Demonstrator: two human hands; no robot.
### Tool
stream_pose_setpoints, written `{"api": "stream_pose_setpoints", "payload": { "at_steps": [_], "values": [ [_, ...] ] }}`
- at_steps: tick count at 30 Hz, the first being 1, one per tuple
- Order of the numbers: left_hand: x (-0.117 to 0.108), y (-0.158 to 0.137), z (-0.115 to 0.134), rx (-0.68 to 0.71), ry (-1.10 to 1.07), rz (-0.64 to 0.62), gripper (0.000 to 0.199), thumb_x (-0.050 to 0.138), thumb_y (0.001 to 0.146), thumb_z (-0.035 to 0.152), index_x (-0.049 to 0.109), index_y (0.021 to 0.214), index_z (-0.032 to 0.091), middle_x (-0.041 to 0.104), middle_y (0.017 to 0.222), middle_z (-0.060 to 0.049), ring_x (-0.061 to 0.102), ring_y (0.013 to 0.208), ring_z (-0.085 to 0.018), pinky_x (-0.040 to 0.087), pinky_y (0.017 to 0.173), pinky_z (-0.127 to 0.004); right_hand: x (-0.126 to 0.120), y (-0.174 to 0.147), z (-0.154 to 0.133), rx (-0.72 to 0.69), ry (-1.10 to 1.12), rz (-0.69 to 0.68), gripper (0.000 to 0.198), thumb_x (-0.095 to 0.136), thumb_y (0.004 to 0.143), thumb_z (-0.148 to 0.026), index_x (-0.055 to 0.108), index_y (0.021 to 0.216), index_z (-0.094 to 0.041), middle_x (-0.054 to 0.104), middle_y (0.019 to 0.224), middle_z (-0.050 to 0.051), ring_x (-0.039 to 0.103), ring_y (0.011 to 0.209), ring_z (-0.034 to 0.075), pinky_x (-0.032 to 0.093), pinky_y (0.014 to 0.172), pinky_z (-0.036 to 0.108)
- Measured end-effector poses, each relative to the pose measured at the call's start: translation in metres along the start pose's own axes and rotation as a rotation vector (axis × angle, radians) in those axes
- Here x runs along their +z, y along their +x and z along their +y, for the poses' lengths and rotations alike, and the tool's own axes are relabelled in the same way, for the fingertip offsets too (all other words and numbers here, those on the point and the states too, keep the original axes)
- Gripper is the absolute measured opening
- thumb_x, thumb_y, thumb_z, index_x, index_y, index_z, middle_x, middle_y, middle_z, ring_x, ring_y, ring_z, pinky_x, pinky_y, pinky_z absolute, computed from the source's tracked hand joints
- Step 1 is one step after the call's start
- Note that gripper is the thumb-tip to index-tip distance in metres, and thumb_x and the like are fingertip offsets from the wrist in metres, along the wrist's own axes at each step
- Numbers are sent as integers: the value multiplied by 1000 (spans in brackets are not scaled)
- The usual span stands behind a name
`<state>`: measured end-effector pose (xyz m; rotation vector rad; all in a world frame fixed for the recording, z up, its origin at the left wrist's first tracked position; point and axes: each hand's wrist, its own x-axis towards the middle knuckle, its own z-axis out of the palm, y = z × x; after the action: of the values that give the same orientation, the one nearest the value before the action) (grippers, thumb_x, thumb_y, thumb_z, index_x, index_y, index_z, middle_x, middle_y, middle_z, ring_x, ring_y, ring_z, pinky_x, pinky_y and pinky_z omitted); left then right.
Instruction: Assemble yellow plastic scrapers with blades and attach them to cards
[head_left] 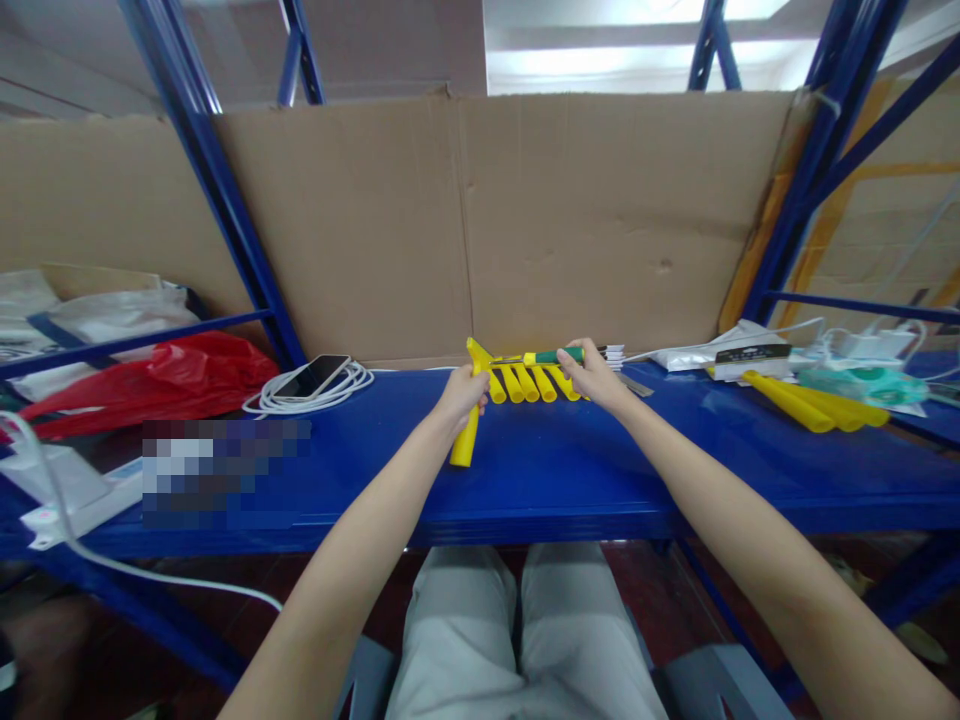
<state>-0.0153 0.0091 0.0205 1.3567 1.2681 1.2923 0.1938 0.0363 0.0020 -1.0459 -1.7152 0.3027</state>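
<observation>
My left hand (459, 396) is closed round the middle of a yellow plastic tool (465, 442) that has a round handle and a wider head, like a scraper. It holds the tool upright, slightly tilted, above the blue table. In my right hand (594, 372) is a screwdriver (551, 357) with a green and yellow handle, lying level. The shaft points left at the tool's head; whether the tip touches it I cannot tell. Behind and between my hands, several similar yellow handles (529, 386) lie in a row. Flat metal strips (634, 385) lie beside my right hand.
More yellow handles (810, 402) lie on the right of the blue table (570, 470), by white packets (750, 355). A phone (312, 376) rests on a coiled white cable (358, 378) at left, near a red plastic bag (187, 375). A cardboard panel (562, 220) stands behind.
</observation>
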Motion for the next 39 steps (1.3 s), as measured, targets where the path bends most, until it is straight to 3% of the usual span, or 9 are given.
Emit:
{"api": "stream_pose_setpoints", "payload": {
  "at_steps": [4, 10, 15, 18, 23, 29, 35, 39],
  "values": [
    [-1, 1, 0, -17, -7, 13, 14, 48, 77, 8, 41, 71, 19, 38, 45, 10, 33, 28, -3, 25, 33, -16, 2, -2, 0, -26, 40, -51, 41, 50, 76, -58, 37, 92, -23, 46, 66, -5, 44, 51, 11, 35, 48, 25],
    [0, 0, 0, -3, -14, -11, 17, 45, 76, 5, 38, 69, 19, 37, 45, 11, 33, 28, -3, 24, 33, -16, -4, -2, -7, 21, -107, 20, 39, 46, 78, -60, 41, 74, -22, 48, 60, -2, 47, 57, 14, 35, 51, 26],
    [0, 0, -1, -9, -9, -13, 17, 43, 76, 3, 39, 70, 19, 37, 45, 10, 33, 29, -4, 25, 34, -17, -1, -2, -4, -40, -3, 3, 37, 53, 76, -53, 40, 92, -22, 51, 72, -1, 48, 59, 13, 38, 53, 25],
    [0, 1, -1, -12, -10, -5, 17, 44, 76, 4, 39, 70, 19, 37, 45, 11, 33, 29, -3, 25, 34, -16, -2, -2, -6, -78, -24, -8, 38, 57, 74, -49, 39, 91, -21, 50, 75, -1, 48, 62, 13, 38, 54, 25],
    [0, 1, -1, -4, 16, -8, 18, 42, 77, 3, 38, 68, 19, 37, 46, 10, 33, 28, -3, 25, 34, -16, -3, -3, -9, 4, -108, 8, 34, 50, 78, -54, 38, 81, -21, 49, 65, -2, 49, 58, 13, 36, 51, 25],
    [-1, 3, -3, -7, 13, 12, 17, 44, 77, 4, 38, 68, 18, 38, 47, 10, 34, 29, -3, 25, 34, -16, -1, -4, -7, 46, 52, -137, 39, 56, 76, -49, 33, 94, -23, 43, 59, -8, 42, 41, 10, 34, 41, 23],
    [0, 1, -1, -9, 19, 6, 19, 40, 78, 2, 38, 69, 19, 37, 45, 10, 34, 29, -3, 25, 34, -16, -5, -6, -12, 27, -89, -72, 36, 49, 79, -55, 38, 78, -21, 49, 58, -3, 48, 47, 11, 35, 44, 23],
    [1, 0, 0, -14, 27, -14, 20, 40, 80, 2, 38, 69, 19, 37, 45, 10, 33, 29, -4, 26, 33, -17, -4, -6, -13, 81, -7, -78, 36, 48, 80, -56, 37, 85, -22, 50, 58, -5, 46, 41, 10, 34, 40, 22]
  ]
}}
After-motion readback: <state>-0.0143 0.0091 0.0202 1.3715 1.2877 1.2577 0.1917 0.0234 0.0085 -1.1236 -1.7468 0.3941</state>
